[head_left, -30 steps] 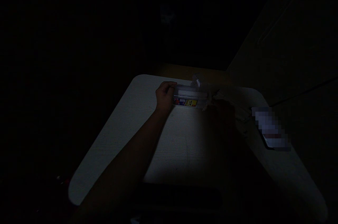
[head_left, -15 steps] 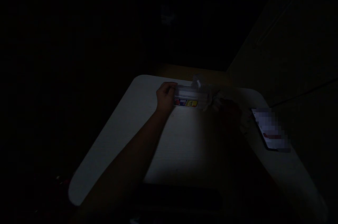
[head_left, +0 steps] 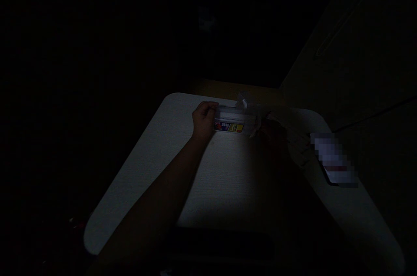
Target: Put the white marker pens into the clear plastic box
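The scene is very dark. My left hand (head_left: 203, 120) is closed round the left end of a clear plastic box (head_left: 235, 119) with a red, blue and yellow label, which rests on a white table (head_left: 156, 172). My right hand (head_left: 272, 132) lies in deep shadow at the box's right end, where some thin crumpled clear plastic (head_left: 260, 119) shows. Its fingers cannot be made out.
A flat device with a lit, blurred screen (head_left: 332, 159) lies near the table's right edge. A thin cable (head_left: 374, 114) runs off to the right. Beyond the table's far edge there is a strip of wooden floor (head_left: 234, 88); everything else is black.
My left hand and the box stay put. My right hand has shifted slightly in the shadow by the box's right end.
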The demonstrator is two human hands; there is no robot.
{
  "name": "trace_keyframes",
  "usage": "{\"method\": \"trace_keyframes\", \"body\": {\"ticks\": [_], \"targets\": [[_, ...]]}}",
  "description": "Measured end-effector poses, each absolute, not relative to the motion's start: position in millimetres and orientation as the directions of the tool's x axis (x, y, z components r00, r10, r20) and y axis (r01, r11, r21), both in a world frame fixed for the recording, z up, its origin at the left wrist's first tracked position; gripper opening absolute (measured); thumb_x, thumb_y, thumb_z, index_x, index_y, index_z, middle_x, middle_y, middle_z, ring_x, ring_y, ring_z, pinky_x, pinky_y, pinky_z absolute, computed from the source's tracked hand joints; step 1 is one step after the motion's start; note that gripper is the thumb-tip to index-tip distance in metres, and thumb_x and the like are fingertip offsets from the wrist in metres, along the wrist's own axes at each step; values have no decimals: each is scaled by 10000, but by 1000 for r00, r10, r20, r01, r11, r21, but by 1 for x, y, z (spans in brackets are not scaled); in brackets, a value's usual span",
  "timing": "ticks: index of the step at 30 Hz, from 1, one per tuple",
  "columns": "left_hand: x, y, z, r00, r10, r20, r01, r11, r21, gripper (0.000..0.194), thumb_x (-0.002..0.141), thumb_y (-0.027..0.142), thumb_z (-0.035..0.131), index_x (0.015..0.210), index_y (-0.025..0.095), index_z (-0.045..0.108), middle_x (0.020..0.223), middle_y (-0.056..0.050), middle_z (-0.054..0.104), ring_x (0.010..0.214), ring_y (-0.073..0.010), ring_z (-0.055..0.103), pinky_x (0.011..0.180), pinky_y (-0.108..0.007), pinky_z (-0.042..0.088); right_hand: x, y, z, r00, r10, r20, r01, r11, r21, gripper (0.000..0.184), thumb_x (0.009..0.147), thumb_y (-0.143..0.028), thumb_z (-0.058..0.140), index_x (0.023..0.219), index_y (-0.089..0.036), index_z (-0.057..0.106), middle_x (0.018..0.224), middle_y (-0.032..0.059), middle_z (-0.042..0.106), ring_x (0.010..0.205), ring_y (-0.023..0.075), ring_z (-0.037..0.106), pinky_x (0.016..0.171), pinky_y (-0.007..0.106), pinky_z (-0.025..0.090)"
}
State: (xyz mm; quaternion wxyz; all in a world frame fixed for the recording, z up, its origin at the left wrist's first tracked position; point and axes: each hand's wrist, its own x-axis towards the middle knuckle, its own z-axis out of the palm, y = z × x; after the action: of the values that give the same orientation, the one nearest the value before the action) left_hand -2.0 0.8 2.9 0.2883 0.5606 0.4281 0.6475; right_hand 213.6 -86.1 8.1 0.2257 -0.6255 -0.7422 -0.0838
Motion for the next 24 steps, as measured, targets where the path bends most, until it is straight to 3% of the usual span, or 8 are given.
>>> {"method": "trace_keyframes", "body": {"ticks": [4, 13, 24], "targets": [[-2, 0, 4, -218, 858, 466, 103, -454, 885, 180, 698, 185, 486, 737, 191, 662, 800, -10, 635, 817, -147, 590, 796, -289, 459, 209, -86, 6, -203, 909, 364, 952, 270, -142, 400, 859, -214, 343, 1202, -135, 533, 1229, 142, 536, 1134, 247, 454, 924, 408, 339], [-2, 0, 3, -219, 867, 447, 77, -441, 894, 199, 691, 175, 476, 732, 186, 670, 796, -12, 642, 813, -147, 594, 788, -289, 461, 205, -86, 15, -165, 932, 322, 968, 216, -129, 359, 845, -263, 376, 1114, -141, 581, 1196, 145, 535, 1083, 271, 443, 900, 428, 347], [-2, -1, 4, -211, 865, 454, 84, -447, 891, 193, 699, 187, 476, 725, 188, 667, 785, -10, 636, 811, -147, 591, 793, -290, 456, 207, -84, 3, -163, 883, 439, 942, 272, -197, 447, 849, -247, 351, 1272, -123, 422, 1293, 153, 466, 1211, 249, 396, 990, 414, 318]]}}
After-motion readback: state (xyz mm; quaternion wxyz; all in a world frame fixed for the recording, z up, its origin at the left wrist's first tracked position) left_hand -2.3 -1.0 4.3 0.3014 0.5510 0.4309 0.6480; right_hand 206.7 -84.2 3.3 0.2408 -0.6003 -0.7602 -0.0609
